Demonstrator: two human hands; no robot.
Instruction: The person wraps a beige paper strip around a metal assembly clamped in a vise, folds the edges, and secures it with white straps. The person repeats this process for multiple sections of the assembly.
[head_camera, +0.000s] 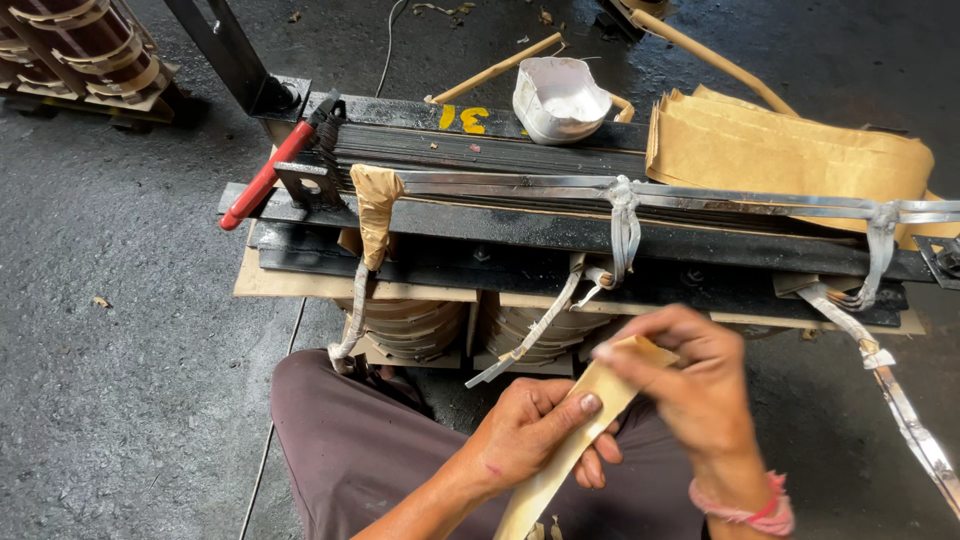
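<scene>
Clearly the paper strip (575, 435) could crease or tear, since both hands pinch it: the left hand (530, 430) closed around its middle with the thumb on top, the right hand (690, 385) gripping its upper end. Tan, stiff and narrow, it sits at six o'clock, below the metal core (480, 150).

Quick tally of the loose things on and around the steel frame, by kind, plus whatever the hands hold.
Red-handled tool: 1
White bowl: 1
Brown paper stack: 1
Wooden sticks: 2
Paper strip, held by left hand and right hand: 1
Total: 6
</scene>
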